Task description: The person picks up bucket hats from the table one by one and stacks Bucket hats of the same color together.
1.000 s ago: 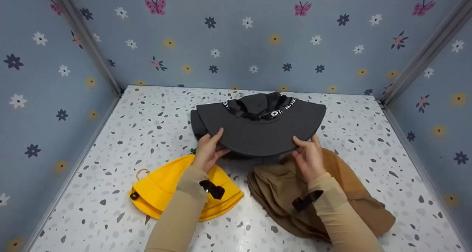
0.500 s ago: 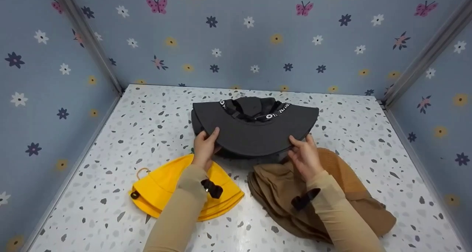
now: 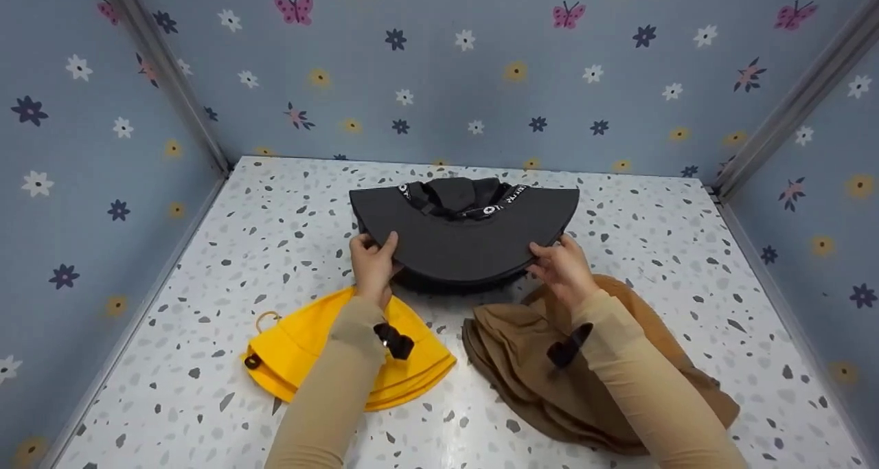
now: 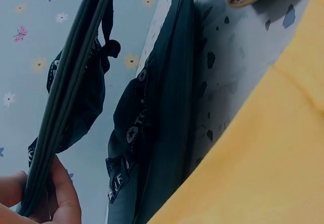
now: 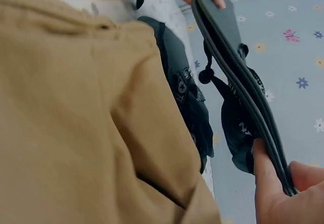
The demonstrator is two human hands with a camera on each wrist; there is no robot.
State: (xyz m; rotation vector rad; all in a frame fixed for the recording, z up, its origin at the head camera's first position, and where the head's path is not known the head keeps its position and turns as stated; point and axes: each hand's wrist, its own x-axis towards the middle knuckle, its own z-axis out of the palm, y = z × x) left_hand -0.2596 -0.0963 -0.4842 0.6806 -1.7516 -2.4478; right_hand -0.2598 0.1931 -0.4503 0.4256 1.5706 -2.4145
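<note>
A black wide-brimmed sun hat (image 3: 460,249), folded in half with a white-lettered band along its inner edge, is held up between both hands. My left hand (image 3: 373,266) pinches the left part of the brim, thumb on the near face and fingers behind. At the right part, my right hand (image 3: 566,270) grips the brim the same way. The left wrist view shows the brim layers edge-on, pressed together, with a cord toggle (image 4: 112,48) hanging beside the crown. Another black hat (image 4: 167,107) with a lettered band lies on the table below, mostly hidden in the head view.
Yellow hats (image 3: 295,352), folded and layered, lie at the front left with a thin cord loop. Brown hats (image 3: 542,359) are piled at the front right, overlapping an orange-brown part. Flowered panels (image 3: 439,64) enclose the speckled table (image 3: 206,277) at back and sides.
Both hands have shifted left and slightly away with the held black hat. Their grip on the brim stays the same. The yellow and brown hats have not moved.
</note>
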